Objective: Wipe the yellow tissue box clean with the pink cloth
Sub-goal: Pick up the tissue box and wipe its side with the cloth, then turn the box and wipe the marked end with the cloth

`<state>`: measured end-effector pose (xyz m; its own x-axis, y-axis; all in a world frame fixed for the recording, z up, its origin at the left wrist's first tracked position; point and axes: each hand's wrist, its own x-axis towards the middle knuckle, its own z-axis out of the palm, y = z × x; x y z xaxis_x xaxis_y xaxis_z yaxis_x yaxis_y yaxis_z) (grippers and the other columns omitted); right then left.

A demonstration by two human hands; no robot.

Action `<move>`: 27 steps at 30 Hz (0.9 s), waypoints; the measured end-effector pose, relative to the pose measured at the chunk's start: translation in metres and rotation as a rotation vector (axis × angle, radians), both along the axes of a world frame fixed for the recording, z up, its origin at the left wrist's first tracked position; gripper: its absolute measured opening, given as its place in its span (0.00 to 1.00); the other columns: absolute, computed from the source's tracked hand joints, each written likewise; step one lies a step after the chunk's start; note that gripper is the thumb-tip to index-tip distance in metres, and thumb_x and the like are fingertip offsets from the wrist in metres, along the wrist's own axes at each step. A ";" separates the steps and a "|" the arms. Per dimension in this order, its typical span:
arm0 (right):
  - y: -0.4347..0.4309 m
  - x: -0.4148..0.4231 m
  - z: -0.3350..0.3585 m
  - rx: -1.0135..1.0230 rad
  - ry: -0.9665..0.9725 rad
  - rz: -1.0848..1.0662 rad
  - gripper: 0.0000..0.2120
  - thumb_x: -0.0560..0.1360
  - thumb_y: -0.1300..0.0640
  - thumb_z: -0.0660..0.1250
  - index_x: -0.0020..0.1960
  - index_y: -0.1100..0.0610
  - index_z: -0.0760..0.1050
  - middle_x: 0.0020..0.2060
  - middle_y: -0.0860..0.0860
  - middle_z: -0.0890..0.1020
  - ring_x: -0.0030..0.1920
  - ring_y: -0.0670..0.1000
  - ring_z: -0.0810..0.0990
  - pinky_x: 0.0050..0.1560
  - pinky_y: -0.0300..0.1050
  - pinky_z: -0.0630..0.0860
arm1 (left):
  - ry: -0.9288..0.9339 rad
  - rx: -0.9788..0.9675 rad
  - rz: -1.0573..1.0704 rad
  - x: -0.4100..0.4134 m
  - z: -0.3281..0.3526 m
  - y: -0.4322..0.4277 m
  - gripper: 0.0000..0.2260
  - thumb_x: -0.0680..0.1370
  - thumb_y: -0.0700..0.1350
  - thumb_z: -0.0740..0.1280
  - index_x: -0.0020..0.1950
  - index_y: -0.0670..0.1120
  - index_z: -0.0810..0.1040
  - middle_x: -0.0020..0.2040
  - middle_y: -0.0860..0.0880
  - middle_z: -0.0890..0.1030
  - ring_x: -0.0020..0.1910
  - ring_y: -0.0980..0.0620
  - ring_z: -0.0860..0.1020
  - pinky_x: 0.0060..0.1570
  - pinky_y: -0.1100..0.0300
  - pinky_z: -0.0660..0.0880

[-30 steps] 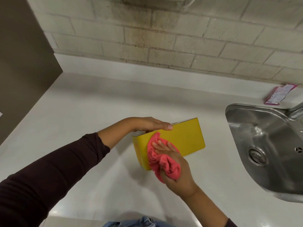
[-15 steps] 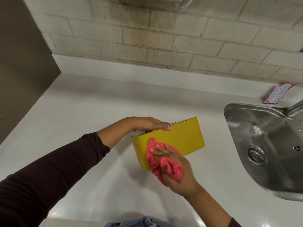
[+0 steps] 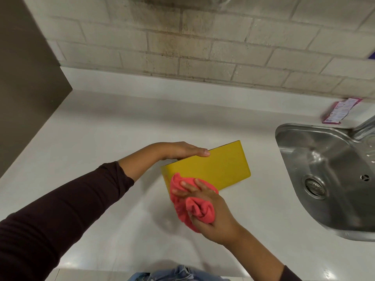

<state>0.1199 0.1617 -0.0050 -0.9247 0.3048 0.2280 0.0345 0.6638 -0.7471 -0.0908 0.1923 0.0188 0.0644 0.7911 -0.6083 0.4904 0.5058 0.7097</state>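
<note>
Standing on its long edge near the middle of the white table, the yellow tissue box showed its broad near face to the camera, a pose that probably let that side be rubbed without lifting the box. The pink cloth was bunched into a wad and pressed against the box's lower left corner, touching both the near face and the short end. The right hand was clenched around the cloth, fingers spread over the wad to push it flat onto the cardboard. The left hand lay flat and unclenched along the top edge of the box, palm down, grasping nothing; it looked placed there to brace the light box against the sideways push of wiping. Most of the yellow face to the right of the cloth was bare, so the wipe seemed to have some way to go. Farther out, a steel sink sat well apart on the right, with a small pink packet beyond it against the pale brick wall.
</note>
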 end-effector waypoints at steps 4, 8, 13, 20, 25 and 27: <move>-0.002 0.027 -0.007 -0.315 0.074 -0.072 0.19 0.71 0.59 0.63 0.61 0.48 0.76 0.61 0.37 0.78 0.65 0.42 0.72 0.69 0.38 0.62 | 0.005 0.009 -0.012 0.001 0.002 -0.002 0.28 0.73 0.65 0.59 0.72 0.58 0.63 0.74 0.53 0.65 0.71 0.49 0.66 0.72 0.54 0.59; 0.003 0.049 -0.006 -0.738 0.207 -0.331 0.17 0.68 0.65 0.61 0.45 0.48 0.83 0.41 0.44 0.86 0.45 0.44 0.83 0.48 0.46 0.78 | 0.018 0.004 -0.011 0.005 0.006 -0.004 0.26 0.75 0.63 0.58 0.72 0.58 0.63 0.74 0.52 0.66 0.71 0.48 0.67 0.69 0.56 0.61; 0.020 0.069 -0.008 -1.401 0.705 -0.811 0.17 0.75 0.64 0.53 0.37 0.53 0.77 0.34 0.47 0.82 0.37 0.47 0.82 0.50 0.46 0.71 | 0.021 0.034 0.004 0.009 0.006 -0.007 0.31 0.69 0.69 0.58 0.71 0.62 0.63 0.73 0.52 0.67 0.68 0.47 0.70 0.64 0.56 0.64; 0.025 0.079 -0.020 -1.789 0.742 -1.095 0.17 0.79 0.53 0.49 0.49 0.57 0.76 0.48 0.53 0.80 0.49 0.53 0.77 0.49 0.49 0.71 | 0.010 0.082 -0.022 0.011 0.005 -0.009 0.35 0.65 0.71 0.56 0.72 0.62 0.61 0.75 0.53 0.64 0.72 0.48 0.65 0.67 0.55 0.60; 0.023 0.061 -0.016 -1.849 0.715 -0.980 0.19 0.80 0.54 0.49 0.54 0.60 0.76 0.46 0.57 0.85 0.52 0.55 0.78 0.50 0.51 0.73 | 0.021 0.081 -0.043 0.016 0.010 -0.012 0.33 0.68 0.67 0.60 0.73 0.61 0.59 0.76 0.52 0.62 0.73 0.47 0.64 0.72 0.51 0.60; 0.023 0.058 -0.014 -1.849 0.725 -0.967 0.19 0.80 0.54 0.49 0.54 0.59 0.77 0.43 0.56 0.86 0.52 0.55 0.79 0.49 0.51 0.73 | -0.003 0.093 -0.036 0.016 0.013 -0.015 0.29 0.72 0.63 0.63 0.72 0.61 0.61 0.74 0.51 0.65 0.71 0.48 0.66 0.71 0.49 0.62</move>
<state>0.1783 0.1847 -0.0193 -0.3161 0.7023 -0.6378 -0.6731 -0.6398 -0.3709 -0.0750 0.1777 0.0318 0.0961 0.8414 -0.5317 0.5048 0.4192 0.7546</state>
